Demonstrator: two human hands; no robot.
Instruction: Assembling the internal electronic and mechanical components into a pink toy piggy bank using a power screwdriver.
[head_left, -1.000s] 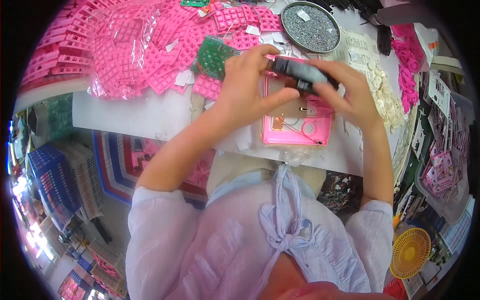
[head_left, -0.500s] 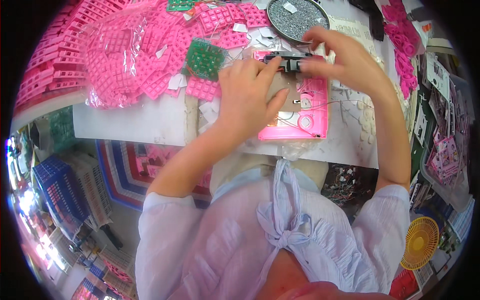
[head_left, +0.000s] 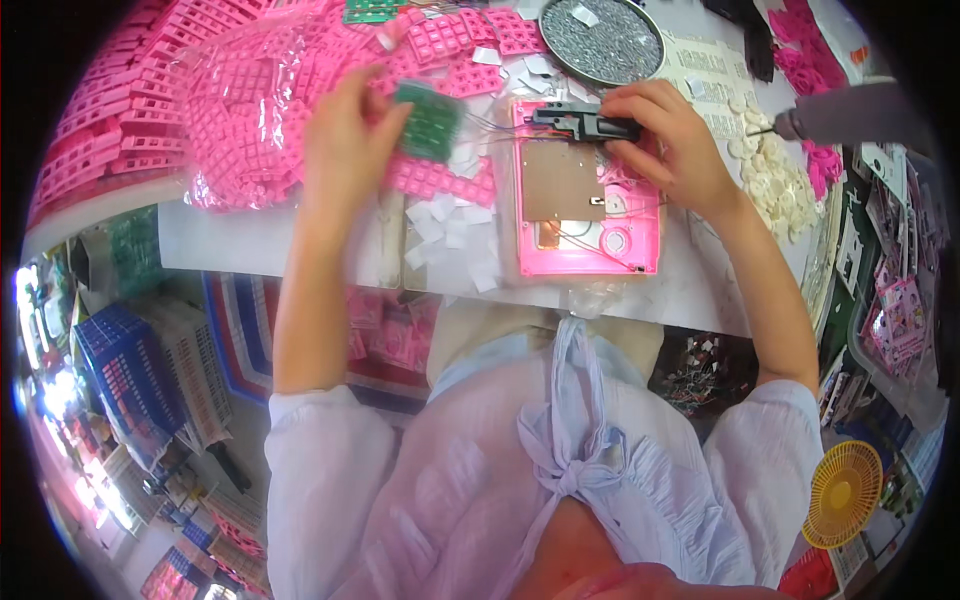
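Observation:
My left hand is at the left edge of a green circuit board, its thumb on that edge; the board looks tilted and slightly blurred. Thin wires run from the board to a black plastic part. That part lies across the top of a pink plastic case, open side up. My right hand grips the right end of the black part, fingers above and thumb below. A brown flat panel sits inside the case, with loose wires and a round pink ring beside it.
Pink keypad pieces are heaped at the left, partly in clear plastic. White paper bits lie beside the case. A round tray of small screws stands behind. At the right are a grey powered screwdriver and cream-coloured round pieces.
My left hand has left the black part and gone left to the circuit board, which has shifted and tilted. My right hand has come down onto the black part. The screwdriver has come into view.

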